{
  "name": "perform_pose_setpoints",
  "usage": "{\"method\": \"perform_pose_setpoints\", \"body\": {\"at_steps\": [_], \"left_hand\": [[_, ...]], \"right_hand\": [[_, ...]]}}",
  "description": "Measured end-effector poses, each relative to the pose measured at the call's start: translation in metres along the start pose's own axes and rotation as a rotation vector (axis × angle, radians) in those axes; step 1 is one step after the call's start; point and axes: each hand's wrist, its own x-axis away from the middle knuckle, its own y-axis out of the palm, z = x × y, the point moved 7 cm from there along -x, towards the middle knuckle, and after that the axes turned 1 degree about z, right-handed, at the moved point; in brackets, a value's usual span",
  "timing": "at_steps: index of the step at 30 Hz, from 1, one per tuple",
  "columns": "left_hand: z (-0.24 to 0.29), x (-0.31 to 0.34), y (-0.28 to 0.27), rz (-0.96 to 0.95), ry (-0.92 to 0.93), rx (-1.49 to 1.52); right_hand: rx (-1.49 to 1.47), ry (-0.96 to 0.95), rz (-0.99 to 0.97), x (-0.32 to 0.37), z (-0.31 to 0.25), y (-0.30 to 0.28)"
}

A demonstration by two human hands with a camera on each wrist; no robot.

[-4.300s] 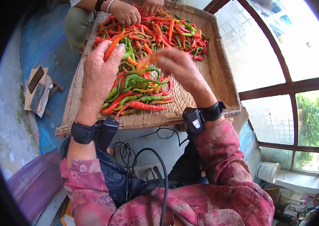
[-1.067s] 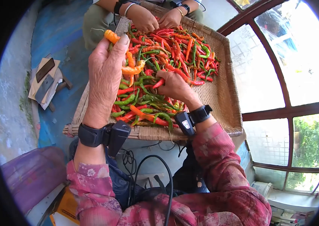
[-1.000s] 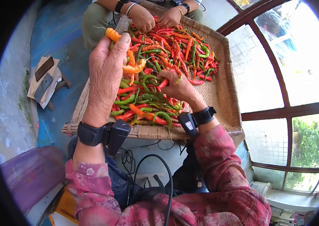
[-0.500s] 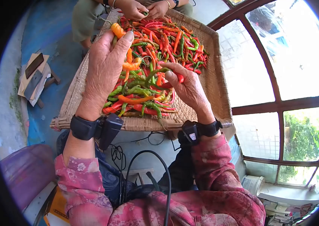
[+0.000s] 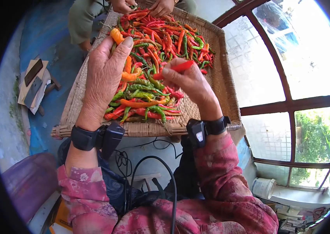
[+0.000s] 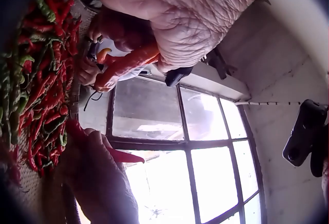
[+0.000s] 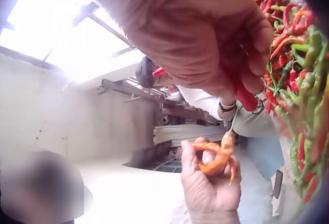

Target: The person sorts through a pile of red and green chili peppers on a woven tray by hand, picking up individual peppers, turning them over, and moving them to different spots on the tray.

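Note:
My left hand (image 5: 102, 80) holds several orange chili peppers (image 5: 117, 36) above the near left of a woven tray (image 5: 224, 84). In the right wrist view, a curled orange chili (image 7: 221, 157) lies across that hand's fingers, its stem pointing up. My right hand (image 5: 192, 85) pinches a red chili (image 5: 183, 66), which sticks out past the knuckles. The left wrist view shows the red chili's pointed end (image 6: 126, 156) beyond the hand. Below the fingertips lies a heap of green chilies (image 5: 147, 87), with red and orange ones mixed in.
A larger heap of mostly red chilies (image 5: 165, 37) fills the tray's far part. Another person's hands (image 5: 161, 7) work at the far edge. A phone (image 5: 33, 72) lies on a small stool at left. Windows (image 5: 266, 87) line the right; a black cable (image 5: 174, 187) loops before my lap.
My right hand has come up from the heap gripping a red chili; a green one at its fingertips half a second ago is now lower. My left hand keeps its orange chilies.

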Motion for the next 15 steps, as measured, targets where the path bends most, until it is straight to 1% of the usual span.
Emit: {"method": "perform_pose_setpoints", "body": {"at_steps": [2,3,4,6,8,9,10,12,13,15], "left_hand": [[-0.002,-0.001,0.0,0.005,-0.008,-0.005],[-0.002,-0.001,0.0,-0.004,0.012,0.012],[-0.002,-0.001,0.0,-0.011,0.031,0.027],[-0.003,-0.001,-0.002,0.002,0.003,0.015],[-0.005,-0.002,-0.002,0.011,-0.028,0.008],[-0.004,-0.002,-0.002,0.011,-0.023,0.008],[-0.004,-0.003,-0.002,0.013,-0.017,0.005],[-0.003,-0.002,-0.001,0.008,0.003,0.014],[-0.002,-0.001,-0.001,0.004,0.025,0.022],[-0.006,-0.001,-0.001,0.014,0.009,0.012]], "right_hand": [[-0.43,-0.029,0.14,-0.014,0.007,-0.022],[-0.699,-0.094,0.273,-0.022,0.008,-0.038],[-0.843,-0.057,0.43,-0.02,0.017,-0.05],[-0.648,0.019,0.394,-0.027,0.033,-0.053],[-0.178,0.055,0.275,-0.03,0.046,-0.037],[0.286,-0.041,0.173,-0.038,0.061,-0.028],[0.46,0.014,0.14,-0.037,0.066,-0.014],[0.636,0.112,0.054,-0.034,0.072,0.006],[0.633,0.112,0.052,-0.035,0.075,0.012],[0.596,0.089,0.027,-0.038,0.083,0.022]]}}
